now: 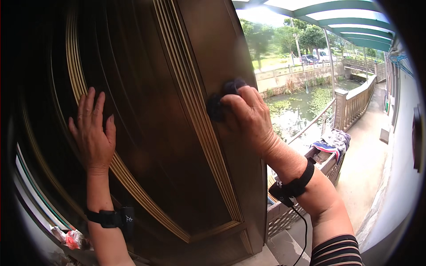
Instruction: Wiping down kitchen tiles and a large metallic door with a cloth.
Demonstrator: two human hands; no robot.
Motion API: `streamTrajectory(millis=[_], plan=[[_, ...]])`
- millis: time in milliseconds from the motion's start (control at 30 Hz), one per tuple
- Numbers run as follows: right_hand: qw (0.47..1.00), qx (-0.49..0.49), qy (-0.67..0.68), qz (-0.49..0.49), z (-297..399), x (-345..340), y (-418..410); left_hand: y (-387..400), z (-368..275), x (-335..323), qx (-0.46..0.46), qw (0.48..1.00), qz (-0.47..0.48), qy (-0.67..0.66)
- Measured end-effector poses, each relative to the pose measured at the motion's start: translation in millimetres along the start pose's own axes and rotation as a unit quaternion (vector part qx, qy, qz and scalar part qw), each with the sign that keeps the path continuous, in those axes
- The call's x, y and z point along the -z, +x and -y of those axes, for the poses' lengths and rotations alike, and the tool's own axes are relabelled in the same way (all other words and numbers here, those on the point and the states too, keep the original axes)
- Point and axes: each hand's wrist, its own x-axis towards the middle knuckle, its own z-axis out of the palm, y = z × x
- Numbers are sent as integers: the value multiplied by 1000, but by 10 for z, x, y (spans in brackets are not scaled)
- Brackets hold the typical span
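Note:
A dark brown door (156, 139) with gold ridged moulding (186, 76) fills the left and middle of the view. My left hand (95, 133) lies against it with the fingers spread, over one moulding strip, and holds nothing. Near the door's right edge, my right hand (248, 111) grips a dark bunched cloth (216, 106) against the flat border of the door. The cloth is blurred, and my fingers partly hide it. Black straps with small boxes circle both forearms, and a cable (304, 229) hangs from the box on the right one.
Right of the door, a walkway (361, 163) runs beside a white wall (396, 186). A stone balustrade (356, 106) borders a pond (299, 103). Clothes (332, 143) lie on a trough-like stand behind my right forearm. Crumpled plastic wrapping (73, 238) sits low at left.

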Motion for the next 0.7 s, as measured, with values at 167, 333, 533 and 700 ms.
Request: streamTrajectory(millis=[167,333,533,700], plan=[[990,44,8,135,65,224,-1066,20,-40,-4,3,1000,27,-5],[955,122,74,261,90,447,-1968,8,-16,39,8,999,30,6],[945,189,93,249,-100,445,-1428,317,-342,232,48,996,28,-72],[982,139,58,118,-258,216,-142,899,-983,387,-44,988,7,-148]])
